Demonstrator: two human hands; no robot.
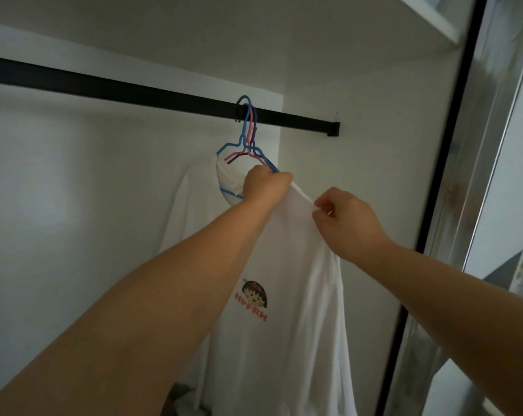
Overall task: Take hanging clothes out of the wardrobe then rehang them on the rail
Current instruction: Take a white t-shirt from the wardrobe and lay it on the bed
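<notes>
A black rail runs across the white wardrobe. Near its right end hang a blue hanger, a pink hanger and a purple one, close together. A white T-shirt with a cartoon face print and red letters hangs from them. My left hand grips the hanger's right arm together with the shirt's shoulder. My right hand pinches the shirt's shoulder edge a little to the right. Another white garment hangs behind, partly hidden by my left arm.
The rail ends in a black bracket on the wardrobe's right wall. A black-framed sliding door stands at the right. A white shelf edge juts out at the top right. The rail's left part is bare.
</notes>
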